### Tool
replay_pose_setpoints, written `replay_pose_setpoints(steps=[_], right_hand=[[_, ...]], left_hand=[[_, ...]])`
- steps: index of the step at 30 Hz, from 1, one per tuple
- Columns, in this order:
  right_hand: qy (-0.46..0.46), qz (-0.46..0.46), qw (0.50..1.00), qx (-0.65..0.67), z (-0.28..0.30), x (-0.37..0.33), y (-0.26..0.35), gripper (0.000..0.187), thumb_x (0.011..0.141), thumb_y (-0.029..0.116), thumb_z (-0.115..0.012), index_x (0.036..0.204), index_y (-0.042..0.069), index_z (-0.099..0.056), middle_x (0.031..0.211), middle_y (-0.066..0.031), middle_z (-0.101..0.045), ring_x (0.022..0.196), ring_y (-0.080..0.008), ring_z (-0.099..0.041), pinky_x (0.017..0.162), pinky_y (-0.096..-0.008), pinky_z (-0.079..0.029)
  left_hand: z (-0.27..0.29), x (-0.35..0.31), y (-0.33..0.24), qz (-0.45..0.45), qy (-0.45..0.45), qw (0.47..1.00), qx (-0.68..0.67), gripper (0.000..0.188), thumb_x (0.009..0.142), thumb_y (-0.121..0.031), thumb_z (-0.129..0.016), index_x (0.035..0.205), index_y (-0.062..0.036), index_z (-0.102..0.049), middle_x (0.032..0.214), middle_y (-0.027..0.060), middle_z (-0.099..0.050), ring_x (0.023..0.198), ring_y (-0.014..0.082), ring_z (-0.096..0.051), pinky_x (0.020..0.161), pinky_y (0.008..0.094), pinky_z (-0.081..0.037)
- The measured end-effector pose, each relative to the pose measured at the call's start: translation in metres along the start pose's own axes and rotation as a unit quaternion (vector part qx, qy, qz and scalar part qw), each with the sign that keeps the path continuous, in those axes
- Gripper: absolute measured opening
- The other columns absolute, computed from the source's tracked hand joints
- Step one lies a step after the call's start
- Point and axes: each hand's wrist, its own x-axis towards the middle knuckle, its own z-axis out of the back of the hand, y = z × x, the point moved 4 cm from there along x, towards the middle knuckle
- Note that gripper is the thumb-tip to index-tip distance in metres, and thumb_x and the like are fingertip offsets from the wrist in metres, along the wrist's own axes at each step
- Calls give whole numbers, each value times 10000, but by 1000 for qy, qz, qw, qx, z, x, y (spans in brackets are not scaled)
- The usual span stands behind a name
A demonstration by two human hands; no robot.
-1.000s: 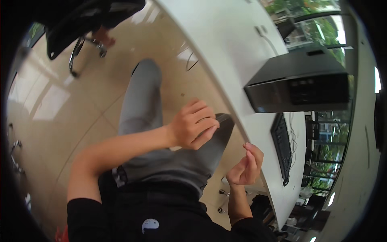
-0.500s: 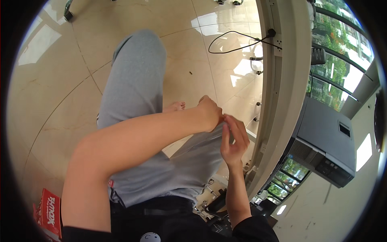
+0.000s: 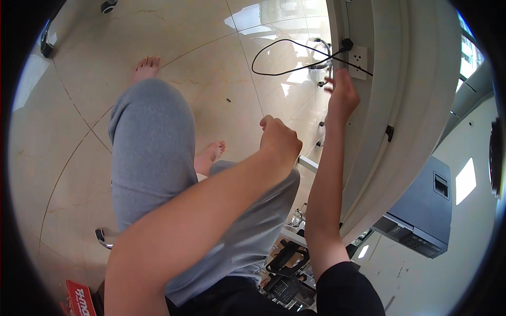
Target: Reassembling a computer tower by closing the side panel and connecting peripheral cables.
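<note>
My left hand [image 3: 280, 141] is curled closed above my lap, its back turned up. Whatever its fingers may hold is hidden. My right hand [image 3: 343, 97] reaches out beside the underside of the desk, just below a black power cord [image 3: 292, 71]. Its fingertips look slightly blurred and apart, with nothing visible between them. The looped cord ends in a black plug [image 3: 347, 44] by a white wall-type socket [image 3: 359, 62] on the desk's side panel.
The pale desk edge [image 3: 421, 105] runs along my right side. A grey computer tower [image 3: 419, 205] stands beyond it. A red package [image 3: 80, 299] lies at the lower left. Chair casters [image 3: 108, 6] and a small dark bit [image 3: 229, 100] show on the tiled floor [image 3: 68, 174].
My right hand has left my left hand and moved forward to the cord and socket. My left hand stays over my lap, curled. The view has shifted, and more of my feet shows.
</note>
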Motion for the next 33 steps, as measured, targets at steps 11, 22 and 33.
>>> replay_pose_setpoints(steps=[11,22,33], right_hand=[[-134,-17,982,-133,-67,149,-34,363,990,147,-621,1203,-142,-676,1106,-302,-744,1015,-415,-772,881,-486,-635],[-183,-236,951,77,-78,129,-55,269,1030,116,-567,1035,-141,-646,929,-214,-726,756,-304,-745,720,-392,-648],[-290,-187,876,339,-35,119,-55,391,1076,117,-569,1286,-173,-412,1211,-244,-603,864,-285,-730,727,-312,-708]], left_hand=[[7,0,3,29,26,999,35,212,933,-213,-763,1109,-122,-837,1094,104,-764,1114,287,-676,1030,519,-453],[10,-4,6,33,21,999,21,212,922,-217,-768,1092,-110,-834,1046,99,-758,1097,290,-672,1031,516,-463],[23,-5,-5,14,9,1000,24,253,908,-234,-782,1116,-100,-835,1084,113,-757,1128,315,-672,1049,531,-464]])
